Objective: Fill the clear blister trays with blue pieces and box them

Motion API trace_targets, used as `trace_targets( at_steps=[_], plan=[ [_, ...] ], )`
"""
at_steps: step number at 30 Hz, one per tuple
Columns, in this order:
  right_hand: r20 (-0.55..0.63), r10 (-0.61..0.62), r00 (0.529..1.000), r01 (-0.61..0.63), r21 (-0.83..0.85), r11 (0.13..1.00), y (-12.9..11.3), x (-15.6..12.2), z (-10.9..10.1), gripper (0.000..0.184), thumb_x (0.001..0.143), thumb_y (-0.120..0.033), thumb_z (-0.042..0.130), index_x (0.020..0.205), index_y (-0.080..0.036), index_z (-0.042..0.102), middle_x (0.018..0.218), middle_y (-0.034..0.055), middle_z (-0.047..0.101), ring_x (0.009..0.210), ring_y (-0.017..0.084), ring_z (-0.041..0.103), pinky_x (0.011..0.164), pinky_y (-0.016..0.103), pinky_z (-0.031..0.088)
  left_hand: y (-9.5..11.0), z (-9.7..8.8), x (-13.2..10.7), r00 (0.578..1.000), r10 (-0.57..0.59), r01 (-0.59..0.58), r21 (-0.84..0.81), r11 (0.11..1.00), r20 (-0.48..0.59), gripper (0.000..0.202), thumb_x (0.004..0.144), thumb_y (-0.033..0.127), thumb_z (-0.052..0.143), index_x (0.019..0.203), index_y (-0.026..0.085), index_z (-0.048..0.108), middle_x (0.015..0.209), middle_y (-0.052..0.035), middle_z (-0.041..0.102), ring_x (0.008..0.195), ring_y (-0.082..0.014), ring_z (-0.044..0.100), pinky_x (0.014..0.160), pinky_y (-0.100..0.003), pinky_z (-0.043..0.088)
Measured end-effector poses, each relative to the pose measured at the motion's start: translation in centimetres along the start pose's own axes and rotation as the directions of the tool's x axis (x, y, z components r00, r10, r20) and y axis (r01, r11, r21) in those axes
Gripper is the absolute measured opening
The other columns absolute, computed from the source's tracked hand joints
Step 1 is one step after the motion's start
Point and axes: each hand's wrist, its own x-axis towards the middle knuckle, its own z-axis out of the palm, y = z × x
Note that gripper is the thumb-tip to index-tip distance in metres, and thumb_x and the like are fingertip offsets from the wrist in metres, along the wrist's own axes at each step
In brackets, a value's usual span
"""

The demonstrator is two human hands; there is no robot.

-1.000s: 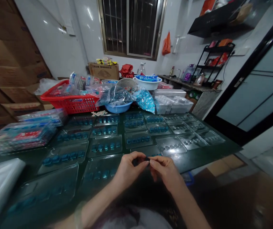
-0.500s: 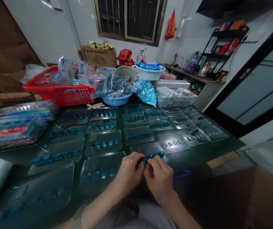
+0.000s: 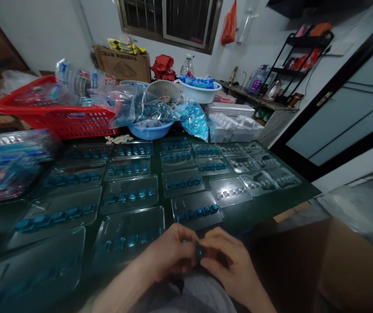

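My left hand (image 3: 169, 252) and my right hand (image 3: 227, 261) meet at the near edge of the dark table (image 3: 271, 208), fingers pinched together on a small dark piece (image 3: 198, 251) between them. Just beyond my fingers lies a clear blister tray (image 3: 196, 211) with a row of blue pieces in its pockets. Several more clear trays (image 3: 130, 193) with blue pieces cover the tabletop in rows. The far-right trays (image 3: 260, 180) hold clear or pale pieces.
A red basket (image 3: 55, 117) stands at the back left, beside a blue bowl (image 3: 150, 130) under plastic bags of blue parts. A white bowl (image 3: 199, 93), cardboard box (image 3: 122, 65) and stacked packed trays (image 3: 6, 165) border the table. A black shelf (image 3: 290, 65) stands right.
My hands pulled back from the nearest tray toward my body, leaving a row of blue pieces in it. They now pinch a small dark piece. The view shifted right and down.
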Motion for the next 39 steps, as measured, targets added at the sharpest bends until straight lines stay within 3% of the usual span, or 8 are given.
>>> trace_targets(
  at_steps=[7,9,11,14,18,24,33,39],
  plan=[
    [-0.112,0.152,0.982,-0.146,0.061,0.987,1.8,1.4,-3.1,0.015,0.071,-0.022,0.058,0.086,-0.020,0.059,0.083,0.0023,0.054,0.061,0.010,0.052,0.049,0.021,0.043,1.0,1.1,1.4,0.995,0.088,-0.083,-0.099,0.992,0.040,0.014,0.065,0.024,0.061,0.066,0.012,0.056,0.052,0.0001,0.049,0.038,-0.0052,0.040,0.031,-0.016,0.015],
    [-0.246,0.149,0.958,-0.173,-0.081,0.982,3.8,2.9,-4.9,0.018,0.072,-0.025,0.057,0.089,-0.019,0.058,0.082,0.0027,0.054,0.058,0.010,0.051,0.048,0.022,0.043,1.2,0.7,1.4,0.992,0.126,-0.118,-0.193,0.974,0.028,0.012,0.067,0.023,0.059,0.070,0.012,0.057,0.062,-0.0014,0.051,0.046,-0.0065,0.045,0.033,-0.015,0.020],
    [-0.331,0.054,0.942,-0.172,-0.336,0.926,6.2,4.6,-6.5,0.018,0.074,-0.026,0.054,0.089,-0.017,0.059,0.078,0.0032,0.055,0.060,0.011,0.051,0.052,0.023,0.044,1.3,0.1,1.3,0.990,0.144,-0.138,-0.290,0.947,0.001,0.011,0.068,0.022,0.058,0.073,0.013,0.058,0.070,-0.0031,0.052,0.054,-0.0090,0.049,0.036,-0.016,0.025],
    [-0.300,-0.017,0.954,-0.158,-0.550,0.820,9.3,6.6,-7.8,0.016,0.073,-0.024,0.053,0.083,-0.016,0.062,0.073,0.0037,0.055,0.061,0.013,0.052,0.058,0.026,0.044,1.3,-0.7,0.9,0.990,0.121,-0.137,-0.390,0.910,-0.067,0.012,0.068,0.019,0.056,0.077,0.011,0.060,0.076,-0.0065,0.053,0.062,-0.0137,0.052,0.039,-0.018,0.031],
    [-0.259,-0.002,0.966,-0.164,-0.616,0.771,10.5,7.6,-7.8,0.014,0.072,-0.023,0.051,0.078,-0.018,0.064,0.071,0.0038,0.056,0.057,0.013,0.051,0.056,0.026,0.042,1.5,-1.2,0.5,0.988,0.093,-0.138,-0.442,0.886,-0.123,0.015,0.070,0.018,0.053,0.080,0.009,0.059,0.075,-0.0086,0.053,0.063,-0.0171,0.054,0.039,-0.020,0.032],
    [-0.221,0.027,0.975,-0.175,-0.687,0.705,10.1,8.4,-7.7,0.015,0.073,-0.023,0.049,0.077,-0.018,0.063,0.072,0.0037,0.058,0.058,0.013,0.053,0.057,0.024,0.040,2.1,-1.5,0.8,0.994,0.067,-0.099,-0.494,0.864,-0.082,0.015,0.072,0.020,0.052,0.080,0.009,0.058,0.075,-0.0072,0.052,0.062,-0.0154,0.053,0.039,-0.019,0.033],
    [-0.312,0.103,0.945,-0.314,-0.766,0.560,10.3,8.9,-6.4,0.016,0.072,-0.029,0.051,0.061,-0.019,0.057,0.053,0.0001,0.056,0.050,0.013,0.051,0.049,0.023,0.031,1.6,-1.8,1.4,0.998,0.039,-0.064,-0.535,0.843,-0.057,0.015,0.071,0.022,0.053,0.078,0.010,0.057,0.073,-0.0063,0.051,0.060,-0.0138,0.052,0.038,-0.018,0.032],
    [-0.331,0.121,0.936,-0.345,-0.787,0.512,10.2,8.9,-6.3,0.019,0.073,-0.032,0.050,0.064,-0.020,0.060,0.056,0.0021,0.059,0.052,0.015,0.053,0.049,0.024,0.030,2.0,-1.7,1.5,0.998,0.065,-0.056,-0.672,0.738,-0.012,0.025,0.074,0.029,0.052,0.081,0.006,0.058,0.082,-0.0113,0.055,0.079,-0.0233,0.056,0.061,-0.030,0.045]
  ],
)
